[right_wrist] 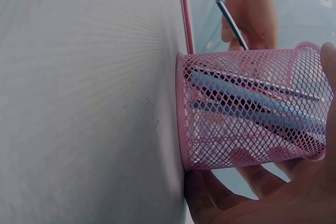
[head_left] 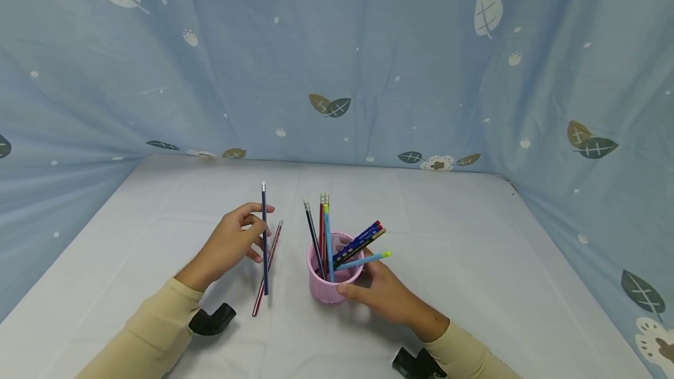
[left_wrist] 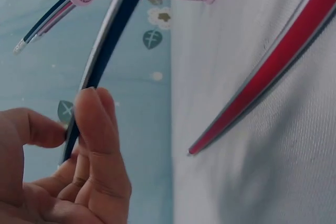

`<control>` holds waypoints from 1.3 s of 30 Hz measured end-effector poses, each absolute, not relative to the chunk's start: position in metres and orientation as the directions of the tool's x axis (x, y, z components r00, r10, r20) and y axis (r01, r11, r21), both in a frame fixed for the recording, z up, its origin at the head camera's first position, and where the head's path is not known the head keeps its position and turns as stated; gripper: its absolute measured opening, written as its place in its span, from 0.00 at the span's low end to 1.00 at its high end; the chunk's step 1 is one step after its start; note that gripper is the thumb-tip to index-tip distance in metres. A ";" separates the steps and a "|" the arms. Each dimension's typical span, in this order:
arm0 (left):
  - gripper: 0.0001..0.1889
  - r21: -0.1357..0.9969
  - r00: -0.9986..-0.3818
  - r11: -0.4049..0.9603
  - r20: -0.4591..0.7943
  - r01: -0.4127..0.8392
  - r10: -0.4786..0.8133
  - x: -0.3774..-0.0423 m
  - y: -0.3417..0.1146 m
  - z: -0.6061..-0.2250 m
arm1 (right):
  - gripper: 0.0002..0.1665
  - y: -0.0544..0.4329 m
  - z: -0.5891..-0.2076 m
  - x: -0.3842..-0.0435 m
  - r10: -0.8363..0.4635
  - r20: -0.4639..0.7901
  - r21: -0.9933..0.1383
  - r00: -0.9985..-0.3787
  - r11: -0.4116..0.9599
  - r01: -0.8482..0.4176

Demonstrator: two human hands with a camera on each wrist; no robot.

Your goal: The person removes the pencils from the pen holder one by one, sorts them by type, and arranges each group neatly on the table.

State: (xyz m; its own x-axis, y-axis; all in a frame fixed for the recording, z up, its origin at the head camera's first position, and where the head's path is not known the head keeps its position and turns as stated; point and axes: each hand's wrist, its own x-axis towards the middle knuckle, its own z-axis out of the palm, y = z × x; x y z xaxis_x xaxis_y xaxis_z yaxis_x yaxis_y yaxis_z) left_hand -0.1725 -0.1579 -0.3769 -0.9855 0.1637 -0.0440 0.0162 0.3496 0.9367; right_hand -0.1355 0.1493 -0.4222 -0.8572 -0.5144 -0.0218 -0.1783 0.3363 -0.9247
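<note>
My left hand (head_left: 230, 243) pinches a dark blue pencil (head_left: 265, 262) between thumb and fingers, its silver eraser end pointing to the back of the table. In the left wrist view the blue pencil (left_wrist: 118, 24) has a silvery edge. Beneath it a red pencil (head_left: 260, 295) lies on the table. Right of these stands a pink mesh pen holder (head_left: 325, 292), gripped round its right side by my right hand (head_left: 387, 292). Several pencils lean in the holder, among them a light blue one (head_left: 329, 238) and dark dotted ones (head_left: 363, 237). The mesh wall (right_wrist: 241, 145) fills the right wrist view's middle.
A white cloth (head_left: 474, 238) covers the table. Blue leaf-print curtain (head_left: 400, 63) hangs behind it and along both sides. Black wrist mounts sit under the left sleeve (head_left: 152, 326) and the right sleeve (head_left: 463, 350).
</note>
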 end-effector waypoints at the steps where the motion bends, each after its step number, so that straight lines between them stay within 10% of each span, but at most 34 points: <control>1: 0.20 0.935 -0.985 0.354 -0.046 0.017 0.168 -0.173 -0.158 -0.377 | 0.45 0.149 -0.422 -0.135 -0.515 -0.020 -0.925 -0.857 0.335 -0.180; 39: 0.34 0.815 -0.925 0.578 -0.254 -0.047 0.284 -0.178 -0.166 -0.405 | 0.45 0.149 -0.422 -0.135 -0.527 0.002 -0.937 -0.850 0.297 -0.186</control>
